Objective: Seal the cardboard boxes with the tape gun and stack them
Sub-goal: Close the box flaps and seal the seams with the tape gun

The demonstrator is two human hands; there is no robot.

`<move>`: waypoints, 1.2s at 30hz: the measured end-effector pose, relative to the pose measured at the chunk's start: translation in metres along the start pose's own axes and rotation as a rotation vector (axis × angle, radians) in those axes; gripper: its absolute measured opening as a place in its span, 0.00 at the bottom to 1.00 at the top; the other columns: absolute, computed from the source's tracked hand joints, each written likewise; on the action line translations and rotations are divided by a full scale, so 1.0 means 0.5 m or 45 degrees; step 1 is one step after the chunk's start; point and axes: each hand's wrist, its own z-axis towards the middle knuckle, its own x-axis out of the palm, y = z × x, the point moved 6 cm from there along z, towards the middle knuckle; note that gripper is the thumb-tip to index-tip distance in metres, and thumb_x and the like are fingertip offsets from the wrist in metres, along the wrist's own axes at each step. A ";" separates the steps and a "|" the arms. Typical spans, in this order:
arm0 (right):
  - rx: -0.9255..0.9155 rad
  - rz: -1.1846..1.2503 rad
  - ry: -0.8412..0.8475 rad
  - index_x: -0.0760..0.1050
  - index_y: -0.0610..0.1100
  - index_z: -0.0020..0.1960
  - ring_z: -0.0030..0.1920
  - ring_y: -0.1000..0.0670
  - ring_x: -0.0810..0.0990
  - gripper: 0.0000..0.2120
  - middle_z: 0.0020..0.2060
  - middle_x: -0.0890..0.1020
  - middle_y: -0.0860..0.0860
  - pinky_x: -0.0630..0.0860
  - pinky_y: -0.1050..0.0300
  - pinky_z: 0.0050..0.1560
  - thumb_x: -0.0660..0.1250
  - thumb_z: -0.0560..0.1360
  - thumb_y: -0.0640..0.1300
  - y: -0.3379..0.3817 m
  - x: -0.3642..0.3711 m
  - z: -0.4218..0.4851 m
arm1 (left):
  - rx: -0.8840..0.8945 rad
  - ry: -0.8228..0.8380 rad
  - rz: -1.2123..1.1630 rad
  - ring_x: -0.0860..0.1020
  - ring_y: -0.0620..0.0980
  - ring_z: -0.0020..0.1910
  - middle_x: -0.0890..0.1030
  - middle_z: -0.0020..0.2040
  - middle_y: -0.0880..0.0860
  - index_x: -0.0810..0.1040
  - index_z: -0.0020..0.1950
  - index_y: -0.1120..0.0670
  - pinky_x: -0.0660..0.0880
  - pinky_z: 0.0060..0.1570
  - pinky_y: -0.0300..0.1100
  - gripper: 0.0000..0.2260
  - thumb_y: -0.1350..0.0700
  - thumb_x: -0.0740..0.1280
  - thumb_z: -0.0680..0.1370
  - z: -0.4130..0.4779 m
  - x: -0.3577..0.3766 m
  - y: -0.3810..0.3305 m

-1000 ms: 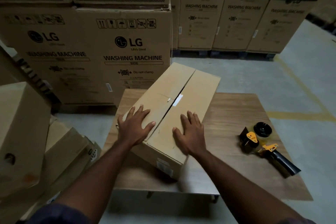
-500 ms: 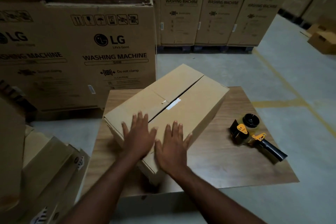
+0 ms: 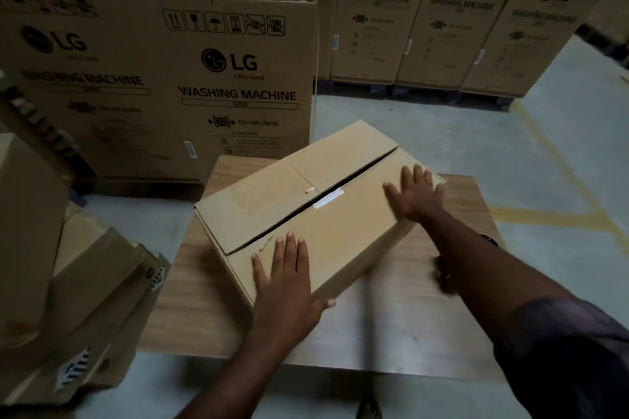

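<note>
Head view: one person with two bare hands at work in a dim warehouse bay.
Washing-machine cartons (image 3: 218,78): printed cartons stacked in rows behind the work area, well apart from the hands.
Tabletop (image 3: 391,323): wood-grain surface that carries the box; bare floor on every side.
Side stack (image 3: 85,282): plain cartons piled on the person's left, just beside the tabletop.
Cardboard box (image 3: 340,235): lies askew on the tabletop with its left corner near the tabletop's left edge. The top flaps are folded down, but a dark gap runs along the centre seam and no tape covers it.
Right hand (image 3: 415,201): blurred; fingers straight and spread, palm down on the far right end of the near flap, gripping nothing.
Left hand (image 3: 289,279): fingers straight and together, pressed flat on the near corner of the same flap, thumb out to the side.
Dark shape (image 3: 444,277): blurred object showing behind the right forearm. Whether it is the tape gun cannot be told.
White label (image 3: 328,198): small strip at mid-seam, on the near flap.
Risk, flaps: the far flap has no hand on it, so the gap would likely widen once pressure eases, and tape laid across it would bridge air and wrinkle.
Risk, position: a further push leftward could carry the corner past the tabletop's edge and tip the box.
</note>
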 end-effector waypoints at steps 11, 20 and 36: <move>0.156 0.096 -0.237 0.57 0.37 0.80 0.76 0.31 0.59 0.43 0.75 0.63 0.30 0.49 0.32 0.76 0.50 0.79 0.69 -0.108 -0.005 -0.038 | 0.221 -0.014 -0.038 0.46 0.45 0.81 0.44 0.80 0.43 0.49 0.83 0.44 0.38 0.76 0.48 0.51 0.23 0.60 0.66 0.106 -0.032 0.097; 0.278 0.181 -0.382 0.61 0.33 0.77 0.67 0.30 0.67 0.46 0.68 0.68 0.29 0.62 0.36 0.70 0.51 0.76 0.69 -0.134 0.016 -0.138 | 0.297 0.115 -0.138 0.43 0.42 0.80 0.48 0.80 0.36 0.50 0.81 0.37 0.41 0.77 0.51 0.56 0.38 0.81 0.62 0.218 -0.060 0.155; 0.308 0.911 -0.383 0.68 0.39 0.73 0.65 0.43 0.74 0.31 0.65 0.75 0.41 0.68 0.53 0.62 0.73 0.78 0.52 -0.237 0.017 -0.221 | 0.056 -0.063 0.029 0.45 0.60 0.81 0.45 0.83 0.59 0.47 0.83 0.55 0.44 0.77 0.57 0.50 0.39 0.73 0.73 0.206 -0.013 -0.076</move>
